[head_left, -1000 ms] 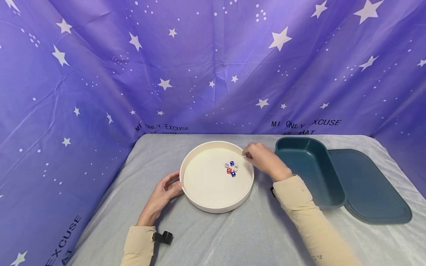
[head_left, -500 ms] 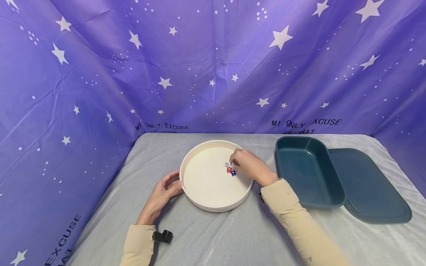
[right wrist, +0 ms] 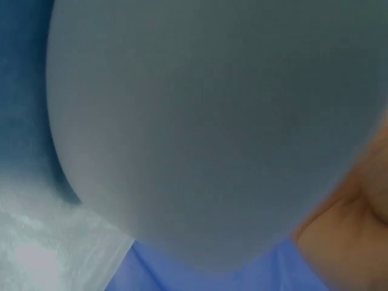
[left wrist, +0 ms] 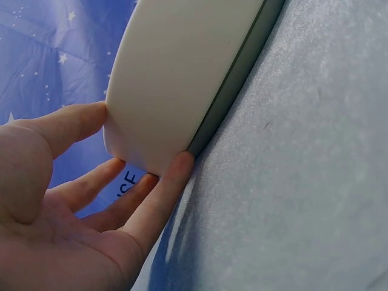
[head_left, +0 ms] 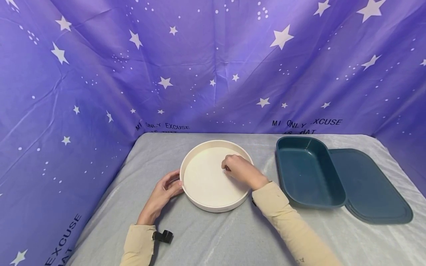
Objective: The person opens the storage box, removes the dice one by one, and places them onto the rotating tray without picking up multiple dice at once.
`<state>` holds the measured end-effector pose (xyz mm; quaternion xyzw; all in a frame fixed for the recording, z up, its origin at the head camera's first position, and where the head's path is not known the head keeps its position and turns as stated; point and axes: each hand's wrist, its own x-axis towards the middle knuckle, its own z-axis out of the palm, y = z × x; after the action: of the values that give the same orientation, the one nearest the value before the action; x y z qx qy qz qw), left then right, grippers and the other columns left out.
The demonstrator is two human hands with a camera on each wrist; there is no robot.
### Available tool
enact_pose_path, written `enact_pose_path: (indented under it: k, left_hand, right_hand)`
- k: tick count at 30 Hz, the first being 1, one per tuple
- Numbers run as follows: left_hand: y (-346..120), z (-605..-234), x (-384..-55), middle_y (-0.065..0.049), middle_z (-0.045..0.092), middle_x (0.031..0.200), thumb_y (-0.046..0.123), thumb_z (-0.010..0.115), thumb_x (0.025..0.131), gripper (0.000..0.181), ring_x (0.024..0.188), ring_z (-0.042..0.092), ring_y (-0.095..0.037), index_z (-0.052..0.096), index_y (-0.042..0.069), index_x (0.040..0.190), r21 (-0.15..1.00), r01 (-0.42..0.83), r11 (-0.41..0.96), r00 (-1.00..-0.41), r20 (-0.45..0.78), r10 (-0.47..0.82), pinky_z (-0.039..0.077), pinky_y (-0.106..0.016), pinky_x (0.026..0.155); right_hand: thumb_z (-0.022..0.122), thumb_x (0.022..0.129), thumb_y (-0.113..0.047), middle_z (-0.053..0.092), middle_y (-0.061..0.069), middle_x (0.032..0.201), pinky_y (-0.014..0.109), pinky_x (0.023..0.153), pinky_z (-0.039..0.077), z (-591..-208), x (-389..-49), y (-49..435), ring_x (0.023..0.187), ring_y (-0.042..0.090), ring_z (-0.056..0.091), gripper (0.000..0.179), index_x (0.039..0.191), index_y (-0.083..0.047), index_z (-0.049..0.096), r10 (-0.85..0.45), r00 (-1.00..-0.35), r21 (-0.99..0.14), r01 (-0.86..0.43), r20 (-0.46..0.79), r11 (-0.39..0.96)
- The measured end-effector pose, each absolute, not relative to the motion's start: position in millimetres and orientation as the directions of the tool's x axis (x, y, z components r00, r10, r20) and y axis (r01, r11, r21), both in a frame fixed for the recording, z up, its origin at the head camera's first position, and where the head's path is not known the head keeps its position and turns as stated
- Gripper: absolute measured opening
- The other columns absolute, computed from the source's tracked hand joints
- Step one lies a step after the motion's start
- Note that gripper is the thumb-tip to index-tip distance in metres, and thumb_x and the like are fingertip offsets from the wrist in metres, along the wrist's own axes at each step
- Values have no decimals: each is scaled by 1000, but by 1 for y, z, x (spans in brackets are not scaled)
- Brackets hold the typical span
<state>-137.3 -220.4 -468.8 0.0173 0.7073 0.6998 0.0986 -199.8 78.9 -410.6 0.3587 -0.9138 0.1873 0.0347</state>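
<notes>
A round cream tray [head_left: 203, 184] with a low wall stands on the cloth-covered table. My left hand [head_left: 160, 195] rests against its left side; in the left wrist view the thumb and fingertips [left wrist: 179, 167] touch the outer wall [left wrist: 176, 73], fingers fairly straight. My right hand [head_left: 242, 170] is low inside the tray, right of centre, fingers curled. A small bit of dice [head_left: 226, 168] shows at its fingertips; the rest of the dice are hidden by the hand. In the right wrist view the tray's wall [right wrist: 200, 139] fills most of the picture, with part of the palm [right wrist: 348, 242] at right.
To the right stands a dark teal rectangular container [head_left: 307, 177], its inside bare. A matching flat lid [head_left: 372, 188] lies beside it, partly under its edge. A purple starred curtain [head_left: 213, 66] hangs behind the grey tablecloth [head_left: 216, 236].
My right hand has moved left and down from the tray's right rim onto the dice, which are now gathered in or hidden by its curled fingers. My left hand stays put.
</notes>
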Motion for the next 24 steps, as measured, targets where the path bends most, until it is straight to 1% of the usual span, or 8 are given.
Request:
enact_pose_path:
  k: [6,10,14,17,20,24]
  left_hand:
    - [-219,-470,-137,-23,45,147,11,67,95,58,120,60,-18,42,0,146,994,-108,23,-980,-110,167,58,-32,96]
    - [-218,-470,-137,-24,44,147,11,66,96,57,120,60,-18,42,-1,146,995,-99,20,-979,-101,176,58,-32,96]
    - [-217,-470,-137,-25,44,147,10,65,96,57,123,58,-23,41,-2,146,995,-99,8,-978,-98,185,58,-33,96]
    - [-216,-469,-137,-25,43,148,9,65,96,57,127,55,-31,41,-2,146,994,-109,5,-977,-107,185,58,-33,97]
    - [-217,-468,-138,-24,43,148,8,65,96,57,130,51,-36,40,-2,146,993,-118,2,-978,-116,174,58,-33,96]
    - [-219,-467,-138,-24,43,148,6,64,96,56,131,49,-38,41,-1,146,993,-119,4,-980,-118,159,59,-32,95]
  right_hand:
    - [72,81,7,62,2,74,28,64,50,-416,-200,76,70,14,55,14,75,-6,71,-653,-730,-307,-680,202,666]
    - [72,81,6,63,3,76,29,66,52,-418,-198,76,72,17,58,13,78,-6,71,-651,-733,-295,-678,198,674]
    - [73,82,4,65,5,82,31,71,55,-418,-196,76,78,20,62,11,82,-7,73,-633,-751,-299,-657,189,692]
    - [75,82,2,65,4,82,32,70,55,-417,-195,76,78,20,62,10,83,-8,73,-616,-767,-295,-640,182,710]
    - [76,81,-1,64,3,82,31,68,54,-416,-195,75,77,19,61,10,83,-10,73,-613,-769,-276,-638,182,718]
    - [76,82,-3,63,1,82,31,68,54,-415,-196,74,78,18,61,9,83,-11,72,-613,-769,-257,-639,182,725]
